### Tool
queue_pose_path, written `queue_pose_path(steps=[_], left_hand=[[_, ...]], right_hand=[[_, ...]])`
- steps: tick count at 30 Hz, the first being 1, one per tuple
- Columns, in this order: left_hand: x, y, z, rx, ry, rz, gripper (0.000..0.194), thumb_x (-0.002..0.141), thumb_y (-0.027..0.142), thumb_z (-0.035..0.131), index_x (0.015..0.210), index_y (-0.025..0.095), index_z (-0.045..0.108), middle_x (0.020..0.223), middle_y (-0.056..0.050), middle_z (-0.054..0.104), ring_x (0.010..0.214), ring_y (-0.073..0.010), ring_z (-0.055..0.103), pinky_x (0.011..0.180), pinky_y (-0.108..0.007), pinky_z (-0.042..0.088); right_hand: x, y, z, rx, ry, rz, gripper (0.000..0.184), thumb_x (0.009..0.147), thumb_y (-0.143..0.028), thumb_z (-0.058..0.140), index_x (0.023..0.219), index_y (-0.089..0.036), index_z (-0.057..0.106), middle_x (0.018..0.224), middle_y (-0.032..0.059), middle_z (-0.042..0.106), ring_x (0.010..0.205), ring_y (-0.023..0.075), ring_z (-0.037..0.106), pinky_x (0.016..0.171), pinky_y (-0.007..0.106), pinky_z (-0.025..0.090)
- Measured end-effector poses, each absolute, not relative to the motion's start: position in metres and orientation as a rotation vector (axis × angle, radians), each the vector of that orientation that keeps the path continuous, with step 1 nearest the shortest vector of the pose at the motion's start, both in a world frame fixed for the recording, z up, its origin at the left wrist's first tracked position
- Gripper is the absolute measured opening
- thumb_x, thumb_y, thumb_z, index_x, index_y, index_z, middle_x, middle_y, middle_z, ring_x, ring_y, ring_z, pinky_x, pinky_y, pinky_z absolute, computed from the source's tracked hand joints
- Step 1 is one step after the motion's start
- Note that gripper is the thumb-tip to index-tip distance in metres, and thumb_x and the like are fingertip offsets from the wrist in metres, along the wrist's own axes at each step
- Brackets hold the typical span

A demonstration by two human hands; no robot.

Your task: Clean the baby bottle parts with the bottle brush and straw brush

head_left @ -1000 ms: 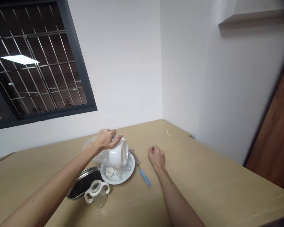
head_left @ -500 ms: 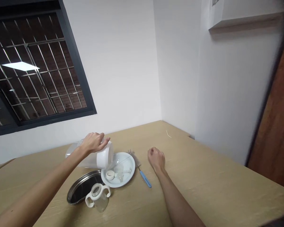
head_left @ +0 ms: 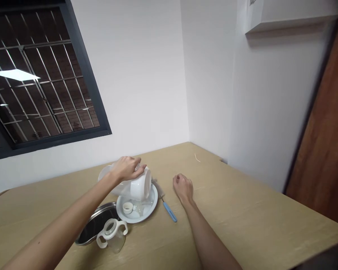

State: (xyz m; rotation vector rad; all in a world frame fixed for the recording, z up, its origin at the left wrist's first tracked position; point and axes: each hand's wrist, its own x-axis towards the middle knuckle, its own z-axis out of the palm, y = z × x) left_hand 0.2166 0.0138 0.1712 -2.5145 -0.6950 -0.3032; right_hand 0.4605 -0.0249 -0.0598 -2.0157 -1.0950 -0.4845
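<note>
My left hand grips a large clear plastic jug with a white end. The jug lies tilted on its side above the white plate, its white end toward the right. On the plate are a white bottle ring and a clear bottle teat, partly hidden by the jug. A clear baby bottle with two white handles stands in front of the plate. My right hand rests on the table in a loose fist, right of a bottle brush with a blue handle.
A dark, shiny oval metal tray lies left of the plate, partly behind my left forearm and the baby bottle. A thin pale strand lies near the back of the wooden table. Walls border the table's far side.
My left hand has carried the jug to the right, so its white end now covers more of the plate and the brush head. My right hand stays at its place; the view has shifted slightly.
</note>
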Motion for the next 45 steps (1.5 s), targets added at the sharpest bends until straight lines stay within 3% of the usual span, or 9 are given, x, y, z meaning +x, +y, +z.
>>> queue_pose_path(steps=[6,15,25,36,39,42,45], left_hand=[[0.202,0.027,0.180,-2.474,-0.795,-0.256,0.050,0.093,0.052,0.031,0.089,0.017,0.067,0.069,-0.013,0.071,0.064,-0.0275,0.067,0.057,-0.031,0.039],[0.166,0.026,0.184,-2.469,-0.795,-0.290,0.048,0.093,0.051,0.033,0.069,0.018,0.059,0.059,-0.007,0.064,0.051,-0.0192,0.058,0.051,-0.028,0.028],[0.200,0.016,0.176,-2.517,-0.586,-0.409,0.041,0.091,0.046,0.039,0.066,0.018,0.055,0.060,-0.005,0.060,0.051,-0.0171,0.055,0.050,-0.029,0.028],[0.187,0.027,0.184,-2.508,-0.642,-0.441,0.042,0.092,0.044,0.039,0.098,0.017,0.069,0.087,-0.008,0.074,0.067,-0.0217,0.068,0.056,-0.030,0.043],[0.177,0.029,0.183,-2.490,-0.721,-0.420,0.044,0.093,0.046,0.037,0.111,0.018,0.066,0.088,-0.007,0.077,0.067,-0.0233,0.070,0.059,-0.032,0.047],[0.171,0.027,0.180,-2.519,-0.734,-0.395,0.050,0.092,0.047,0.037,0.131,0.018,0.052,0.103,-0.007,0.076,0.067,-0.0234,0.071,0.065,-0.035,0.051],[0.172,0.024,0.177,-2.556,-0.695,-0.335,0.049,0.092,0.045,0.038,0.132,0.019,0.049,0.111,-0.005,0.074,0.074,-0.0245,0.073,0.070,-0.037,0.053]], right_hand=[[0.461,-0.024,-0.060,-2.028,-1.093,-0.459,0.025,0.092,-0.023,0.045,0.079,-0.016,0.064,0.078,0.0081,0.071,0.067,0.0167,0.060,0.066,0.029,0.029],[0.459,-0.026,-0.057,-2.035,-1.085,-0.422,0.024,0.091,-0.024,0.046,0.077,-0.016,0.064,0.077,0.0079,0.070,0.067,0.0169,0.059,0.066,0.029,0.029],[0.460,-0.026,-0.055,-2.067,-1.077,-0.402,0.024,0.091,-0.023,0.046,0.077,-0.016,0.065,0.077,0.0080,0.071,0.064,0.0165,0.059,0.064,0.029,0.029],[0.460,-0.025,-0.058,-2.062,-1.071,-0.393,0.025,0.091,-0.023,0.045,0.079,-0.016,0.066,0.078,0.0083,0.071,0.066,0.0169,0.060,0.065,0.029,0.030],[0.460,-0.024,-0.059,-2.053,-1.068,-0.387,0.023,0.090,-0.023,0.046,0.078,-0.016,0.065,0.077,0.0077,0.071,0.066,0.0170,0.059,0.064,0.029,0.029],[0.460,-0.024,-0.059,-2.047,-1.066,-0.382,0.023,0.091,-0.024,0.046,0.078,-0.017,0.065,0.077,0.0075,0.071,0.066,0.0170,0.059,0.064,0.029,0.029],[0.461,-0.024,-0.059,-2.047,-1.067,-0.378,0.023,0.091,-0.024,0.046,0.079,-0.017,0.065,0.077,0.0077,0.071,0.066,0.0169,0.059,0.065,0.029,0.030]])
